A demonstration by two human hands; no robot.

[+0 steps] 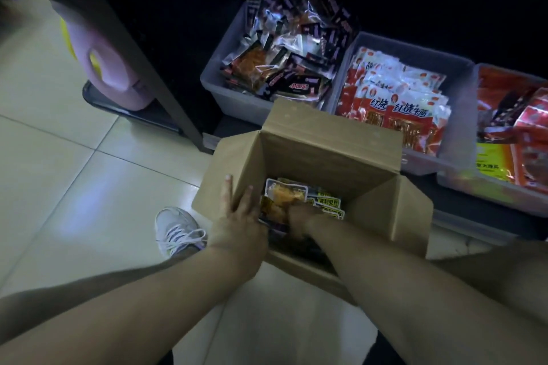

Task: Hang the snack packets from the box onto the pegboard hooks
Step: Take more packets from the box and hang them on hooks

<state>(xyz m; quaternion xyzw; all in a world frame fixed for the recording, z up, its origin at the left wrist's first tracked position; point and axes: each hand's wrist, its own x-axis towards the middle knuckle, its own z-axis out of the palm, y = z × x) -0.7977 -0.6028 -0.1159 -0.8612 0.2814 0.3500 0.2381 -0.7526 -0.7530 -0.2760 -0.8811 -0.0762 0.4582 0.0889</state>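
An open cardboard box (329, 145) stands on the floor in front of me with its flaps spread. Snack packets (284, 194) with orange contents and yellow-black labels lie at its bottom. My left hand (240, 216) rests on the box's left wall, with fingers over the rim and partly on the packets. Inside the box, my right hand (299, 216) has its fingers curled down onto the packets; whether it grips one is hidden. No pegboard or hooks are in view.
Three grey bins sit behind the box: one with dark packets (284, 59), one with red-white packets (397, 92), one with red packets (516, 121). A pink jug (109, 68) stands at the left beside a dark shelf post (142, 47). My shoe (178, 230) is on the tiled floor.
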